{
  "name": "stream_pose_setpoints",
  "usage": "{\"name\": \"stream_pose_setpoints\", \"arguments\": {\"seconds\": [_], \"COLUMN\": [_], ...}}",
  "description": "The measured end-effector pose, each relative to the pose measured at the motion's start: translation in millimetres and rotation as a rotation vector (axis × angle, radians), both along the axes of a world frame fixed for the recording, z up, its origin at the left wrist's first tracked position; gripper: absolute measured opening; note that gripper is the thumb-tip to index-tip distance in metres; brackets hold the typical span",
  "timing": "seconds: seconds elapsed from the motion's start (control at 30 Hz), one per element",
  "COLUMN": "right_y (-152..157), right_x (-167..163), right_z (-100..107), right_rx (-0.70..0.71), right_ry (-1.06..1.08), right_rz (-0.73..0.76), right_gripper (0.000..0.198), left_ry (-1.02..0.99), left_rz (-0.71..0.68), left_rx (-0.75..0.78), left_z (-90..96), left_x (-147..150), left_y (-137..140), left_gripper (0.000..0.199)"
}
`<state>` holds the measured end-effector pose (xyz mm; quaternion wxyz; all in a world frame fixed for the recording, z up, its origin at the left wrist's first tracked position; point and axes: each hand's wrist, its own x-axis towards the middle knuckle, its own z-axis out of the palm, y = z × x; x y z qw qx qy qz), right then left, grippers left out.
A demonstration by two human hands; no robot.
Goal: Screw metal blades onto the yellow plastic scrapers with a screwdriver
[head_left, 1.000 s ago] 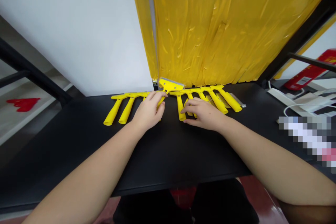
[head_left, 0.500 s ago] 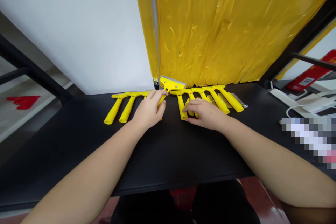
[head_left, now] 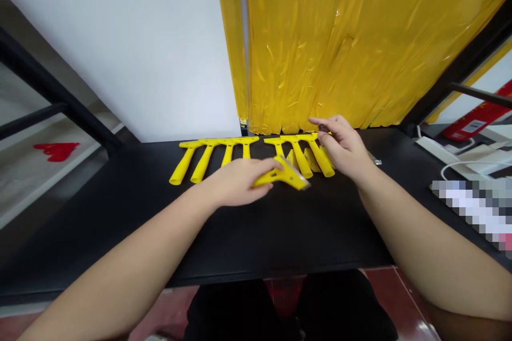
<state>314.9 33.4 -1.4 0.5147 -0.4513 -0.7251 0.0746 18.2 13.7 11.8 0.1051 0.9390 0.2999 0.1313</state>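
Note:
My left hand [head_left: 236, 181] is closed round the handle of a yellow scraper [head_left: 288, 172], whose metal-edged head points right, above the black tabletop. Near the back edge, my right hand [head_left: 347, 146] is raised over the right-hand row with its fingers curled. A small dark round end [head_left: 322, 128] shows between thumb and fingers; the rest of that thing is hidden. To the left lie several yellow scraper handles [head_left: 203, 162] side by side. Another row of yellow handles [head_left: 301, 159] lies to the right, partly covered by my right hand, with yellow pieces [head_left: 311, 161] among them.
A white panel [head_left: 160, 53] and a wrinkled yellow sheet [head_left: 296, 53] stand behind the black table [head_left: 280, 234]. At the right are a white cable [head_left: 472, 161], white power strips and a red box [head_left: 476, 120]. Black frame bars [head_left: 60, 106] rise at the left.
My left hand has brought the scraper nearer and turned its head to the right. My right hand has lifted from the handles, moved back and right, and now holds a small dark-ended thing.

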Motion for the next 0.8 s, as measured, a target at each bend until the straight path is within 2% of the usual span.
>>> {"name": "stream_pose_setpoints", "arguments": {"seconds": [0.13, 0.23, 0.33, 0.47, 0.6, 0.8], "right_y": [-2, -6, -9, -10, -13, -18], "right_x": [-4, -12, -20, -24, -27, -34], "right_z": [13, 23, 21, -1, -21, -30], "right_rx": [-0.184, -0.305, -0.375, -0.341, -0.332, -0.316], "right_ry": [0.237, 0.246, 0.226, 0.305, 0.321, 0.365], "right_rz": [0.146, 0.263, 0.343, 0.387, 0.408, 0.481], "right_gripper": [0.026, 0.024, 0.023, 0.020, 0.024, 0.025], "left_ry": [0.133, 0.203, 0.234, 0.235, 0.151, 0.151], "left_rz": [-0.156, -0.200, -0.230, -0.262, -0.269, -0.276], "left_rx": [-0.055, -0.060, -0.048, -0.054, -0.066, 0.010], "left_z": [-12.3, -20.0, -22.0, -22.4, -28.0, -33.1], "left_x": [1, 1, 2, 4, 4, 3], "left_y": [-7, -6, -3, -1, -1, -4], "left_gripper": [0.041, 0.042, 0.037, 0.031, 0.028, 0.029]}}
